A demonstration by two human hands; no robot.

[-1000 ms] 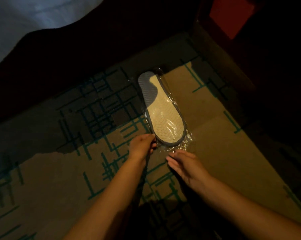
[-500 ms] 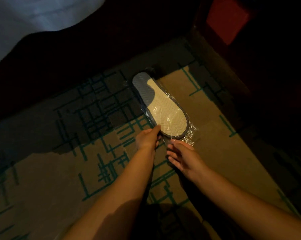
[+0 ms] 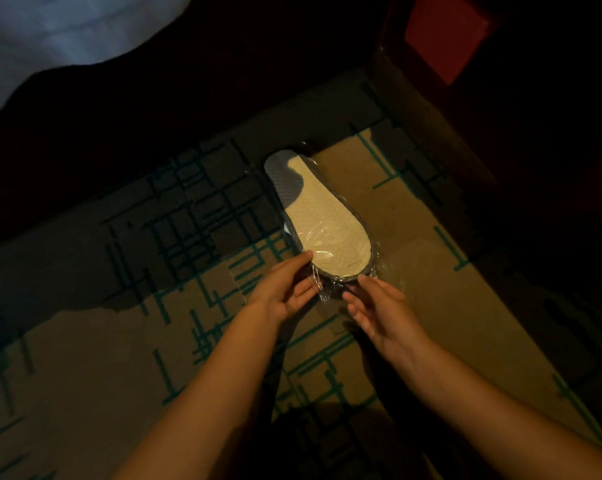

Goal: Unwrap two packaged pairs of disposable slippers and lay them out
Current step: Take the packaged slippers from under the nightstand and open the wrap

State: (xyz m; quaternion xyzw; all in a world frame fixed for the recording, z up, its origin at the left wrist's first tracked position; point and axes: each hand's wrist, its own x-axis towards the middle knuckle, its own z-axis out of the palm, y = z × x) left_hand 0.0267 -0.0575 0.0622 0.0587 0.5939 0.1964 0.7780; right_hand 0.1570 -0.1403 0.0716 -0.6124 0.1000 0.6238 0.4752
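Observation:
One packaged pair of slippers [image 3: 323,223] lies sole-up in clear plastic wrap on the carpet, with a pale wavy-textured sole and a grey rim. My left hand [image 3: 285,289] grips its near end from the left, thumb on the sole and fingers under the wrap. My right hand [image 3: 379,306] is palm-up just right of that end, fingers apart, with the index fingertip touching the crinkled wrap end [image 3: 330,289]. No second package is in sight.
The floor is a tan carpet [image 3: 431,306] with teal line patterns. White bedding [image 3: 50,39] over a dark bed side fills the upper left. Dark wooden furniture with a red panel [image 3: 445,32] stands at the upper right. The room is dim.
My left hand turned palm-up and took the package's near end with the thumb on top. My right hand opened and came up to the wrap's near end.

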